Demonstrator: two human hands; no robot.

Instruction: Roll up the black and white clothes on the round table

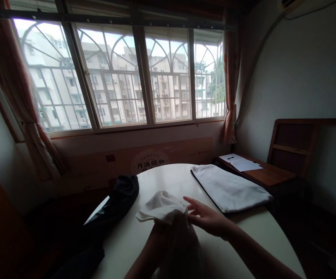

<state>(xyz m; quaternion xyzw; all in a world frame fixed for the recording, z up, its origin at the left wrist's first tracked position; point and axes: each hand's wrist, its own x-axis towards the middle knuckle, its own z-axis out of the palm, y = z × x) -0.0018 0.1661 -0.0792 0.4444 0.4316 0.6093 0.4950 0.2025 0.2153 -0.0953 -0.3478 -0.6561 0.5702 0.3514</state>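
A crumpled white cloth (164, 205), perhaps a garment, is bunched above the round table, with part of it hanging down toward me in shadow. My left hand (159, 228) reaches up underneath it. The fabric covers those fingers, so their grip is hidden. On the cloth's right side is my right hand (204, 217), its fingers spread and the tips at the edge of the fabric. Farther right, a folded white-grey cloth piece (231, 188) with a dark edge lies flat on the table.
The round white table (168, 174) fills the middle. Dark fabric (124, 193) drapes over its left edge. Beyond the right side stands a brown wooden surface (275, 176) with papers (242, 162). A large cardboard box (191, 155) leans below the barred window.
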